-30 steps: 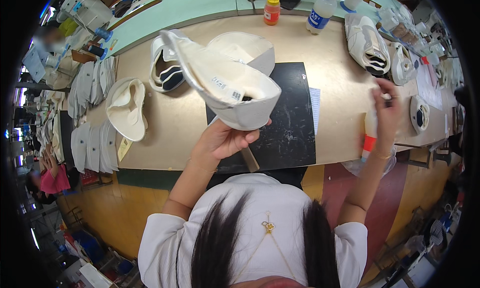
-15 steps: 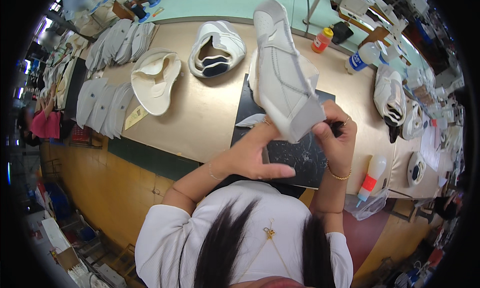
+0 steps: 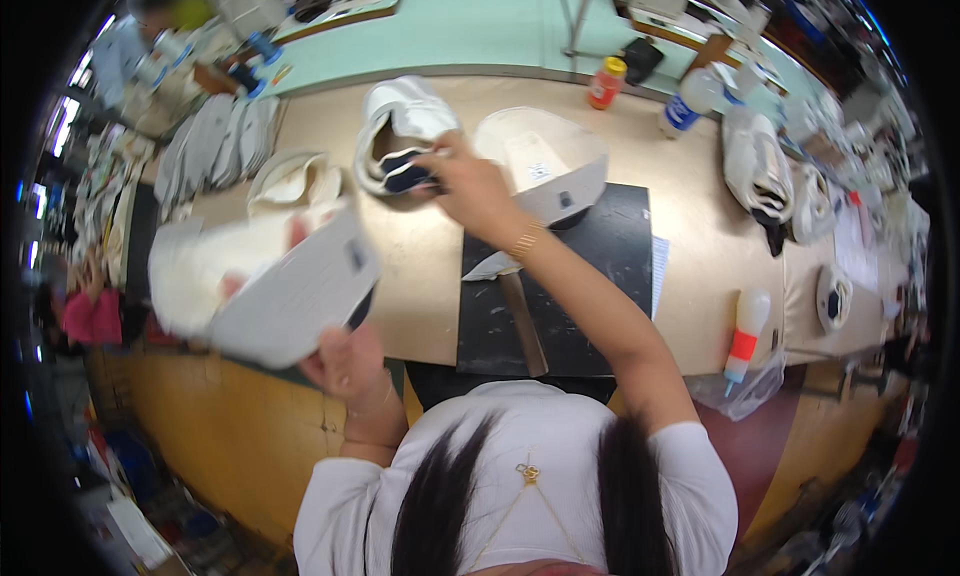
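Note:
On the left, my left hand (image 3: 350, 361) is closed on the edge of a pale grey and white shoe upper (image 3: 290, 296), blurred by motion. A cream upper (image 3: 320, 181) lies partly hidden behind it. My right hand (image 3: 470, 186) reaches across to a nested set of white shoe uppers (image 3: 415, 106) and pinches the navy-lined edge at its near end. Another upper (image 3: 505, 136), cream inside with a small label, rests at the far edge of the black mat (image 3: 600, 276). A flat brownish strip (image 3: 523, 321) and a small white leaf-shaped piece (image 3: 490, 266) are on the mat.
Stacked grey pieces (image 3: 215, 151) lie at the far left. A red bottle with a yellow cap (image 3: 606, 83) and a clear blue-labelled bottle (image 3: 690, 101) stand at the back. Rolled uppers (image 3: 757, 166) and a squeeze bottle (image 3: 745, 336) are on the right, beside a plastic bag (image 3: 740, 394).
The upper held up over the mat in both hands has moved left in my left hand alone. My right hand has let go of it and crossed left to the nested uppers.

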Tool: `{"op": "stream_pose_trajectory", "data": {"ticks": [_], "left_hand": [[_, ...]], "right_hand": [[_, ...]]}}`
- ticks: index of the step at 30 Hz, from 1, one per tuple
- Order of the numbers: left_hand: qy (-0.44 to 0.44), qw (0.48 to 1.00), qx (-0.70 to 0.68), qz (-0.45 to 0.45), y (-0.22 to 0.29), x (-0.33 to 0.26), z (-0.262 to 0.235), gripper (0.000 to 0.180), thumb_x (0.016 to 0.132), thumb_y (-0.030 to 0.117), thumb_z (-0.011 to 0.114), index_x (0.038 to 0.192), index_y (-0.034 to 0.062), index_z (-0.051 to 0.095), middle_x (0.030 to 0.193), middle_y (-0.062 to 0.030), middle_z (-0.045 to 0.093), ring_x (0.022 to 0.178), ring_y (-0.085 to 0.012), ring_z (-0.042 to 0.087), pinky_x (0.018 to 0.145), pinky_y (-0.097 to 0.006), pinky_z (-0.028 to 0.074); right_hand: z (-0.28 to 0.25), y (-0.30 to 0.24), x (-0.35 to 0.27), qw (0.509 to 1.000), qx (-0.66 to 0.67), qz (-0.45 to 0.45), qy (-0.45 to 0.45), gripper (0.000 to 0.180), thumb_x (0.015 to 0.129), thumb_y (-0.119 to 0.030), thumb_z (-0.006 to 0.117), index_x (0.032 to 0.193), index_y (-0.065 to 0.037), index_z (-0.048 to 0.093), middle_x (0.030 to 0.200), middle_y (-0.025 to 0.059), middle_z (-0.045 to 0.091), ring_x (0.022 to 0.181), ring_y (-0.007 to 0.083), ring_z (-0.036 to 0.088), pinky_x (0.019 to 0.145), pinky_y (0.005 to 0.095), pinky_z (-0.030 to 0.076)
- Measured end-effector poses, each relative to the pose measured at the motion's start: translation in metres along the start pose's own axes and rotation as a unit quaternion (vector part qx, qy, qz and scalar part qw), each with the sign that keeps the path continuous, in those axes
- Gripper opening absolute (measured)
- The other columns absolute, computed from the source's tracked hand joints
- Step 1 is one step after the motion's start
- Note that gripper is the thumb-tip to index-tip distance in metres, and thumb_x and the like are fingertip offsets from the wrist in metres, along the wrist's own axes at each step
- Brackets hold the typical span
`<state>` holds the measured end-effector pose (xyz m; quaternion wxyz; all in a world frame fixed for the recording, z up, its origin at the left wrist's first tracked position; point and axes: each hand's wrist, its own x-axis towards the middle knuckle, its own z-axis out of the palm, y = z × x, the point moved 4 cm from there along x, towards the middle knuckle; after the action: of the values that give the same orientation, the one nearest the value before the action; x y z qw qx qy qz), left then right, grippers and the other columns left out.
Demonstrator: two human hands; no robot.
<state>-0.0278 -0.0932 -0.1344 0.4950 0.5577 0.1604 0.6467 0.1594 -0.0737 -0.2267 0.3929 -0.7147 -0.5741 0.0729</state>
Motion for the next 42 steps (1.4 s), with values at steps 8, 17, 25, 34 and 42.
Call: {"op": "stream_pose_trajectory", "data": {"ticks": [8, 17, 25, 34, 42], "left_hand": [[0.039, 0.995, 0.092, 0.030, 0.006, 0.002, -0.004, 0.080, 0.088, 0.052, 0.048, 0.147, 0.0195, 0.005, 0.141, -0.0271, 0.030, 0.125, -0.0488, 0.037, 0.103, -0.057, 0.033], [-0.021, 0.991, 0.130, 0.032, 0.004, 0.008, 0.020, 0.064, 0.097, 0.034, 0.039, 0.144, -0.0001, 0.012, 0.141, -0.0248, 0.035, 0.126, -0.0393, 0.040, 0.103, -0.046, 0.039], [-0.131, 0.988, 0.079, -0.030, -0.039, -0.009, 0.021, 0.064, 0.094, 0.025, 0.052, 0.142, -0.0007, 0.018, 0.140, -0.0218, 0.038, 0.127, -0.0351, 0.041, 0.105, -0.041, 0.037], [-0.221, 0.969, -0.050, -0.095, -0.030, -0.027, 0.074, 0.067, 0.093, 0.019, 0.053, 0.145, 0.0027, 0.013, 0.146, -0.0208, 0.029, 0.132, -0.0339, 0.034, 0.107, -0.042, 0.034], [-0.202, 0.964, -0.060, -0.164, -0.030, -0.031, 0.077, 0.078, 0.090, 0.019, 0.059, 0.145, -0.0002, 0.007, 0.146, -0.0244, 0.025, 0.134, -0.0355, 0.031, 0.111, -0.044, 0.025]], "right_hand": [[0.089, 0.032, 0.049, 0.990, -0.124, -0.016, -0.069, 0.047, 0.066, -0.033, 0.077, 0.104, -0.009, 0.059, 0.105, 0.0125, 0.058, 0.087, 0.0284, 0.064, 0.071, 0.0396, 0.053], [-0.111, 0.001, -0.001, 0.934, 0.349, 0.070, 0.003, 0.049, 0.071, -0.027, 0.079, 0.110, -0.005, 0.060, 0.083, 0.0085, 0.063, 0.062, 0.0154, 0.061, 0.047, 0.0279, 0.048], [-0.320, -0.010, -0.235, 0.895, 0.105, 0.176, 0.396, 0.058, 0.068, -0.019, 0.081, 0.120, -0.008, 0.058, 0.111, 0.0067, 0.062, 0.097, 0.0188, 0.062, 0.081, 0.0317, 0.054], [-0.402, 0.152, -0.348, 0.687, -0.300, 0.567, 0.341, 0.053, 0.074, -0.040, 0.071, 0.114, -0.006, 0.062, 0.105, 0.0161, 0.064, 0.095, 0.0322, 0.062, 0.081, 0.0399, 0.049], [-0.342, 0.232, -0.345, 0.657, -0.432, 0.524, 0.327, 0.050, 0.075, -0.038, 0.072, 0.112, -0.008, 0.061, 0.096, 0.0141, 0.065, 0.092, 0.0331, 0.063, 0.081, 0.0429, 0.049]]}}
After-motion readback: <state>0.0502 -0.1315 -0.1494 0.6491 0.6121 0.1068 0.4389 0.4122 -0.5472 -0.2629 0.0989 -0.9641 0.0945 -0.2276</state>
